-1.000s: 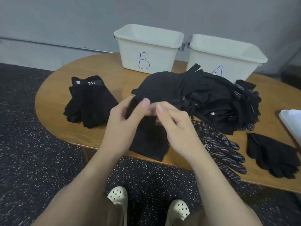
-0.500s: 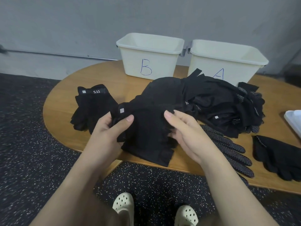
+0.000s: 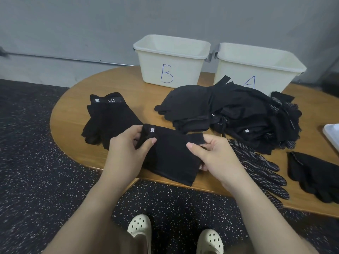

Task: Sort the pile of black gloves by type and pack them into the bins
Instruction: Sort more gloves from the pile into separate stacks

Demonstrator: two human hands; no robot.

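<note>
The wooden counter [image 3: 77,107] carries everything, with two cream bins against the wall: bin B [image 3: 171,60] on the left and bin A [image 3: 256,68] on the right, neither showing any gloves inside from this angle. In front of them sprawls the big unsorted pile of black gloves [image 3: 238,114], a loose heap of overlapping cloth. To the left lies a smaller stack of gloves with a 5.11 cuff label [image 3: 106,116]; to the right, at the counter's near edge, lie dotted-palm gloves [image 3: 260,165] and another plain black glove [image 3: 315,175]. At the front edge the person holds one black glove [image 3: 172,156] stretched between both hands, partly hanging over the rim. The left hand [image 3: 126,153] pinches its cuff end between thumb and curled fingers, beside a small white tag; the right hand [image 3: 214,158] pinches the opposite edge, thumb on top and fingers tucked beneath. The glove looks light, thin and entirely limp, so it should drape and fold wherever unsupported; it is unlikely to slip or break. The cuff band seems the firmest place to grip, and a two-point hold probably keeps it flat enough to read its type.
</note>
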